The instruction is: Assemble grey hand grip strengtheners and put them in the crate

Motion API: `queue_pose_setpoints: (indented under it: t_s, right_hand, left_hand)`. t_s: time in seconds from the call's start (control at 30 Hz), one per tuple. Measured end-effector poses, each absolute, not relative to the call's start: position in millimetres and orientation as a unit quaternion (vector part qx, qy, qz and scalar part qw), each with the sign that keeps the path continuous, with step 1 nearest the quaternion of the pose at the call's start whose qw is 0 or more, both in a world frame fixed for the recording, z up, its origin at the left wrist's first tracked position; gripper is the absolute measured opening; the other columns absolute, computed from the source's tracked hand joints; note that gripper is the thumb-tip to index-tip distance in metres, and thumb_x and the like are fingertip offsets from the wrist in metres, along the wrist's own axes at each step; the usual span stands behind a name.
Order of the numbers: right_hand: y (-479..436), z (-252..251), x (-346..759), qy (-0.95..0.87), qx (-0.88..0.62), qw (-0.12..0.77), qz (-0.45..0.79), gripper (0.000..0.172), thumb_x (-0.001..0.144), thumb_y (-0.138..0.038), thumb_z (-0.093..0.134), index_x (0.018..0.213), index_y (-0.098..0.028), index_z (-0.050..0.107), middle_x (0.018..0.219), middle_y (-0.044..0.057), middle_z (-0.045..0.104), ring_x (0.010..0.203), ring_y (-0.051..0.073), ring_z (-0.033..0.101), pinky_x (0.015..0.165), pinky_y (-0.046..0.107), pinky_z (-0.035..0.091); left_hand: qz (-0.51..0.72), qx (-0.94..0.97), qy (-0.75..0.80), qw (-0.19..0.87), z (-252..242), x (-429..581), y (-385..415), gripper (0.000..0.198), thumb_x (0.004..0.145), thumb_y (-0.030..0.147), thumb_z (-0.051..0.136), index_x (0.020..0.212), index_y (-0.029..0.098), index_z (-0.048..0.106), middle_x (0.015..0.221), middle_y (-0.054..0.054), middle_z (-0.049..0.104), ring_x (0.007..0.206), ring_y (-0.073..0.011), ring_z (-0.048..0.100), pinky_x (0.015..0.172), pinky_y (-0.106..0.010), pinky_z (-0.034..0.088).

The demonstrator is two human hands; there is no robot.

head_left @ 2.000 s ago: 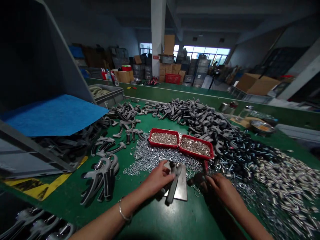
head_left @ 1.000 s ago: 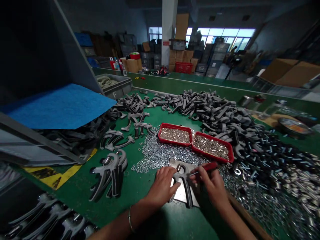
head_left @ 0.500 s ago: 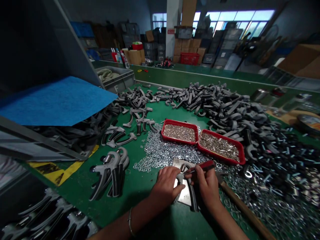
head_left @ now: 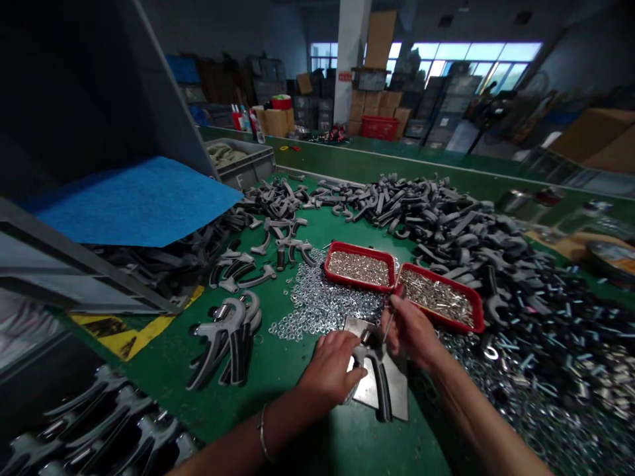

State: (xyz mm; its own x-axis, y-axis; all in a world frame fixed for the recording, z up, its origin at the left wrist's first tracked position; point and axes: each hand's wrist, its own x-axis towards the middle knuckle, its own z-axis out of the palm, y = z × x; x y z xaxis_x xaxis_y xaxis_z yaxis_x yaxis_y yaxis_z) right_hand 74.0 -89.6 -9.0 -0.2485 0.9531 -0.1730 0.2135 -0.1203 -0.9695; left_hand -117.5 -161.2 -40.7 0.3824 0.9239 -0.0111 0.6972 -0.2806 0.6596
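My L grip (head_left: 331, 370) curled on hand-gripper (head_left: 381, 389), pressing it to steel plate (head_left: 399, 396) | R grip (head_left: 411, 336) pinches thin tool (head_left: 389, 320) near-upright | green table (head_left: 282, 360)

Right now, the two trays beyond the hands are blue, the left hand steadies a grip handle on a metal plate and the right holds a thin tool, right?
No: the head view shows the two trays are red, not blue. The left hand does steady a grip handle on a metal plate, and the right hand holds a thin tool.
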Motion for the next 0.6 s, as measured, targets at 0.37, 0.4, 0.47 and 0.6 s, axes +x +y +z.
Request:
queue_pose_setpoints:
  t_s: [0.37, 0.4, 0.47, 0.6]
  right_hand:
    - [-117.5, -31.1, 74.0, -0.551, -0.527, 0.411, 0.501, 0.031, 0.095, -0.057, 0.048, 0.099, -0.028, 0.039, 0.069, -0.004, 0.07, 0.049, 0.018, 0.066, 0.047, 0.029, 0.051]
    - [-118.2, -29.6, 71.9, -0.56, -0.53, 0.405, 0.492, 0.029, 0.095, -0.056, 0.049, 0.098, -0.028, 0.04, 0.069, -0.004, 0.071, 0.05, 0.019, 0.066, 0.048, 0.029, 0.051]
    - [-120.1, -27.6, 68.9, -0.575, -0.538, 0.391, 0.476, 0.026, 0.097, -0.053, 0.047, 0.097, -0.029, 0.041, 0.068, -0.003, 0.07, 0.053, 0.02, 0.067, 0.05, 0.031, 0.051]
    - [-126.3, -28.3, 67.4, -0.596, -0.553, 0.369, 0.45, 0.023, 0.099, -0.051, 0.042, 0.097, -0.029, 0.039, 0.063, -0.003, 0.068, 0.053, 0.023, 0.066, 0.055, 0.034, 0.05]
  left_hand:
    - [0.186, 0.773, 0.532, 0.291, -40.7, -115.2, -161.6, 0.042, 0.087, 0.028, 0.064, 0.126, 0.022, 0.051, 0.129, -0.008, 0.057, 0.12, -0.0272, 0.047, 0.106, -0.045, 0.034]
    - [0.188, 0.773, 0.532, 0.29, -40.3, -115.0, -161.8, 0.042, 0.087, 0.028, 0.064, 0.126, 0.022, 0.051, 0.129, -0.007, 0.057, 0.119, -0.0269, 0.048, 0.106, -0.044, 0.035]
    - [0.188, 0.772, 0.533, 0.289, -39.2, -114.6, -162.3, 0.041, 0.087, 0.028, 0.064, 0.127, 0.023, 0.051, 0.128, -0.007, 0.057, 0.119, -0.0268, 0.048, 0.106, -0.044, 0.035]
    - [0.172, 0.769, 0.538, 0.299, -36.6, -114.6, -163.0, 0.042, 0.087, 0.027, 0.064, 0.127, 0.021, 0.051, 0.131, -0.008, 0.056, 0.122, -0.0275, 0.046, 0.107, -0.044, 0.033]
